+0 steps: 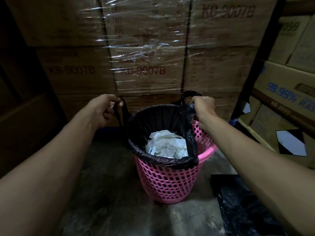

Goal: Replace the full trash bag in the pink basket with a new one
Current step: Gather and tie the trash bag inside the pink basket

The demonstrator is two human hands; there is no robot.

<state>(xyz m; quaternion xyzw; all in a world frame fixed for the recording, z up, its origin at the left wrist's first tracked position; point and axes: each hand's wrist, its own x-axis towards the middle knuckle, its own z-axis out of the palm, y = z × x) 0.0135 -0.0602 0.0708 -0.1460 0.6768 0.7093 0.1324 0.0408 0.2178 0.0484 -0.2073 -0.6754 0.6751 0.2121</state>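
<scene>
Pink perforated plastic basket point(168, 181): stands upright on grey concrete floor point(110, 184), centre of view.
Black plastic trash bag point(153, 120): sits inside basket, edge folded over near and left rim; lifted clear of rim at right, pink rim bare there. Holds crumpled white paper waste point(166, 144).
Left hand point(104, 108): fingers curled, pinches 1 thin black bag handle, left of basket, above rim level.
Right hand point(202, 108): fingers closed round the other handle, above far right rim.
Flat black plastic bag point(242, 206): lies on floor, right of basket, apart from it.
Film-wrapped brown cardboard boxes point(146, 65): stacked behind basket.
</scene>
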